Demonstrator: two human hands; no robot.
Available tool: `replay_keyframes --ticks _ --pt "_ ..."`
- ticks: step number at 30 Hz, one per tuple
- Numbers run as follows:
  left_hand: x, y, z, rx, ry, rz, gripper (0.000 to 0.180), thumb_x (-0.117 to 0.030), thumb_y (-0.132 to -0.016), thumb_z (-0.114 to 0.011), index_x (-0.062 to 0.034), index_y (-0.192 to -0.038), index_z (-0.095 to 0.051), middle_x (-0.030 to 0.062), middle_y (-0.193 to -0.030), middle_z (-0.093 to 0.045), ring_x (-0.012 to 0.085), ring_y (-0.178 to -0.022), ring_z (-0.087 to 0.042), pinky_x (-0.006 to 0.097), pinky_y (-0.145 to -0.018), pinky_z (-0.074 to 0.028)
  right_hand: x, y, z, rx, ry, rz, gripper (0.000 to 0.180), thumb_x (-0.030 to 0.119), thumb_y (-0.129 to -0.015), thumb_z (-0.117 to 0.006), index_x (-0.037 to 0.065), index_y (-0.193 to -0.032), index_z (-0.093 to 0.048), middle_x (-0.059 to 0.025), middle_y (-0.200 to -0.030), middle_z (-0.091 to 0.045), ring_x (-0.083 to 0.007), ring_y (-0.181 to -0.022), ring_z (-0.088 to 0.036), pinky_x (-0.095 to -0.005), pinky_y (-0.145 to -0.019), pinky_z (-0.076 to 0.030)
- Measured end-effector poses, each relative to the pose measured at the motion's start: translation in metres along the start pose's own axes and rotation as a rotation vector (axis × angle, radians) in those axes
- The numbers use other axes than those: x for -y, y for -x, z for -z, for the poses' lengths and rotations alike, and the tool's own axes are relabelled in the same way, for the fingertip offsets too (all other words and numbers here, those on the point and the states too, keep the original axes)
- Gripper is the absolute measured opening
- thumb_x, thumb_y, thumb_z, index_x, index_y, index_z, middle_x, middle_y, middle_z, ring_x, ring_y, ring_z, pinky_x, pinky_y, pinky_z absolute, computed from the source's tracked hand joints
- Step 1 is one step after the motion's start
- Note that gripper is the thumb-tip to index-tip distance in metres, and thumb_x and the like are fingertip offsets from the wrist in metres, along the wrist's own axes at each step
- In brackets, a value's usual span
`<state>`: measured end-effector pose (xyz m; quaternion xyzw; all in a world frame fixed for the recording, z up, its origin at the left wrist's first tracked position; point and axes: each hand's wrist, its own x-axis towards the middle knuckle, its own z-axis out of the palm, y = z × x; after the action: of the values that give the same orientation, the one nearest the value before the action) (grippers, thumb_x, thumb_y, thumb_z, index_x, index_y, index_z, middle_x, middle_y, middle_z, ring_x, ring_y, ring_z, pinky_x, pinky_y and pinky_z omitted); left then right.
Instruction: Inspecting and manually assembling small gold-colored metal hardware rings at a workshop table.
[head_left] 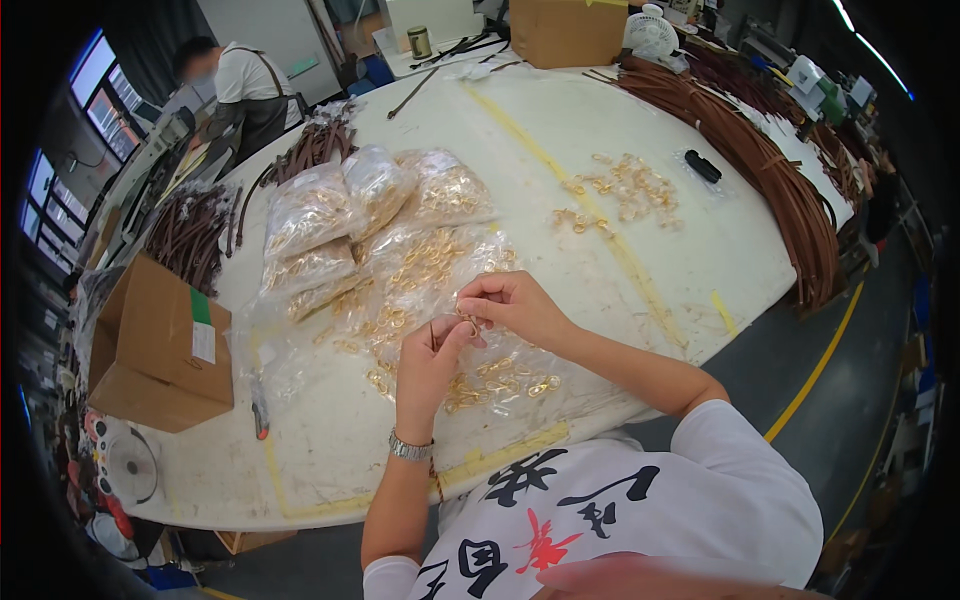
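My left hand [422,368], with a metal watch on its wrist, is raised over the table's near middle with thumb and fingers pinched. My right hand [515,305] meets it from the right, its fingertips pinched too. Between the fingertips is a small gold snap hook [471,322], partly hidden by the fingers. Beneath and around both hands, many gold snap hooks [500,380] lie on clear plastic sheeting. Just beyond, filled clear bags [312,208] of similar gold pieces are piled up. Loose gold hooks [640,190] are scattered farther right.
An open cardboard box [165,345] and a cutter with an orange tip [261,410] sit at left. Brown strap bundles [740,140] line the right edge; more straps [190,235] lie far left. A black object [703,166] is near the loose hooks. Someone [250,85] sits beyond.
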<state>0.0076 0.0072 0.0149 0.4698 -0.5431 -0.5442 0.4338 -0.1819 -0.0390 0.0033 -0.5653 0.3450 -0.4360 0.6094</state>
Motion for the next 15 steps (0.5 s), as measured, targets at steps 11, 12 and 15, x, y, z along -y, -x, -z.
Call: replay_keyframes --ticks 11,12,15 --pt "0.014 -0.005 -0.004 -0.059 0.001 0.002 0.021 -0.019 -0.103 -0.069 -0.0011 -0.095 -0.074 -0.0029 -0.072 -0.067 0.002 -0.062 -0.055 0.02 -0.054 -0.038 -0.008 0.005 0.017 0.117 -0.011 -0.056 0.015 0.013 -0.101 -0.071 0.0 -0.107 -0.068 -0.0005 -0.09 -0.07 -0.0063 -0.075 -0.062 -0.023 -0.069 -0.052" --pt "0.012 -0.009 -0.001 -0.045 0.005 -0.002 0.022 -0.02 -0.103 -0.07 -0.0014 -0.092 -0.073 -0.0028 -0.071 -0.065 0.0027 -0.062 -0.056 0.02 -0.054 -0.038 -0.006 0.007 0.014 0.08 0.008 -0.083 0.014 0.013 -0.101 -0.071 0.0 -0.106 -0.068 -0.0008 -0.089 -0.07 -0.0063 -0.074 -0.062 -0.0231 -0.069 -0.052" --pt "0.012 -0.005 0.001 -0.053 -0.044 0.048 0.026 -0.023 -0.102 -0.071 -0.003 -0.085 -0.072 -0.0024 -0.069 -0.064 0.003 -0.061 -0.056 0.021 -0.053 -0.038 -0.004 0.0 0.019 0.046 0.039 -0.079 0.013 0.013 -0.101 -0.071 0.0 -0.103 -0.069 -0.0012 -0.086 -0.07 -0.0064 -0.073 -0.062 -0.0231 -0.068 -0.051"
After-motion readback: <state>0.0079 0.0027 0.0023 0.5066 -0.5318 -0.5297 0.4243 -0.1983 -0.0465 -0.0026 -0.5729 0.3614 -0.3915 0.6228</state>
